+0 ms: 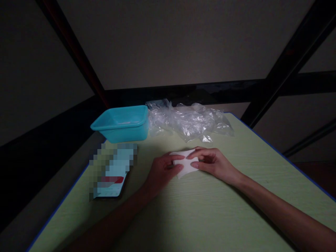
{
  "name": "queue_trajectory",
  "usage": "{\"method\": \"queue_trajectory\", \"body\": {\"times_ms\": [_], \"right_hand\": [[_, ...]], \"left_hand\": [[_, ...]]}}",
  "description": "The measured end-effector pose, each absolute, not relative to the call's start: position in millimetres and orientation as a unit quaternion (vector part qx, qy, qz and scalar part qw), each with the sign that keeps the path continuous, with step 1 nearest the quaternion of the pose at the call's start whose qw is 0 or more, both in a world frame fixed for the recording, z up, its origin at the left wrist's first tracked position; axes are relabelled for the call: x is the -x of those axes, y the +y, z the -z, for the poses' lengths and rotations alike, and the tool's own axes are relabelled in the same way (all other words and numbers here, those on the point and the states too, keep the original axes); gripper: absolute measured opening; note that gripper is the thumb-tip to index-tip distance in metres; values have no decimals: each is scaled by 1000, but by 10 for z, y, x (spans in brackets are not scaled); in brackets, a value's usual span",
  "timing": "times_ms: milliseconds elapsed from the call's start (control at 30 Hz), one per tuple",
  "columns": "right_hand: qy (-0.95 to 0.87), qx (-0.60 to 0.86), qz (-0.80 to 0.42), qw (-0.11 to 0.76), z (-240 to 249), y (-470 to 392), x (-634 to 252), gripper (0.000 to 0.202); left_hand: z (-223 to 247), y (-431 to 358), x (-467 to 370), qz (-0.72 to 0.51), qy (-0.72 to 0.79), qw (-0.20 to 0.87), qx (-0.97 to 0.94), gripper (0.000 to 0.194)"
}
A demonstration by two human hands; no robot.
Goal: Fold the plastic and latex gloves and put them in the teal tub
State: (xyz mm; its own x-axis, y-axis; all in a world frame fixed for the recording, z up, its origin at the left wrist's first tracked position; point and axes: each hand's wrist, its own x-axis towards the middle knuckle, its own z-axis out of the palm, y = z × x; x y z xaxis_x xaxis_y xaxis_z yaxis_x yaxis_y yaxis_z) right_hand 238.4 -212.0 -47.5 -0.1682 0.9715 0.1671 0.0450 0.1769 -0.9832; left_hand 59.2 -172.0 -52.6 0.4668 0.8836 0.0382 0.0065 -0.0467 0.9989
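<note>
A small white piece of paper [187, 167], which looks folded, lies between my hands over the middle of the table. My left hand [164, 171] pinches its left side, thumb and fingertips closed on it. On the opposite side my right hand [211, 161] grips the right edge, with the thumb on the near part and the index finger on top. The fingers hide both side edges of the paper. Whether its underside touches the tabletop I cannot tell.
A turquoise plastic basin [123, 131] stands at the back left. Beside it lie crumpled clear plastic bags [189, 122] along the far edge. A lit phone [112, 187], partly pixelated, rests left of my hands. The pale green table [210, 217] has blue edging.
</note>
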Motion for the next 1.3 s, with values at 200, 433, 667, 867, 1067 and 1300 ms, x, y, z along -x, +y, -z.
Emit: {"method": "queue_trajectory", "body": {"times_ms": [200,433,667,867,1067,1300], "right_hand": [[-520,447,-516,514,481,-2127,-2381,31],[-509,458,-506,525,460,-2129,-2377,32],[-489,412,-555,532,460,-2128,-2428,35],[-467,382,-589,537,460,-2123,-2435,36],[-439,365,-625,532,497,-2115,-2435,40],[-498,275,-619,541,613,-2128,-2231,57]], "left_hand": [[537,-1739,-596,-365,365,609,-602,35],[520,-1739,-589,-345,384,632,-577,45],[480,-1752,-568,-339,368,679,-537,52],[546,-1723,-570,-336,347,700,-526,55],[583,-1710,-574,-347,332,703,-524,56],[537,-1689,-611,-453,376,646,-486,54]]}}
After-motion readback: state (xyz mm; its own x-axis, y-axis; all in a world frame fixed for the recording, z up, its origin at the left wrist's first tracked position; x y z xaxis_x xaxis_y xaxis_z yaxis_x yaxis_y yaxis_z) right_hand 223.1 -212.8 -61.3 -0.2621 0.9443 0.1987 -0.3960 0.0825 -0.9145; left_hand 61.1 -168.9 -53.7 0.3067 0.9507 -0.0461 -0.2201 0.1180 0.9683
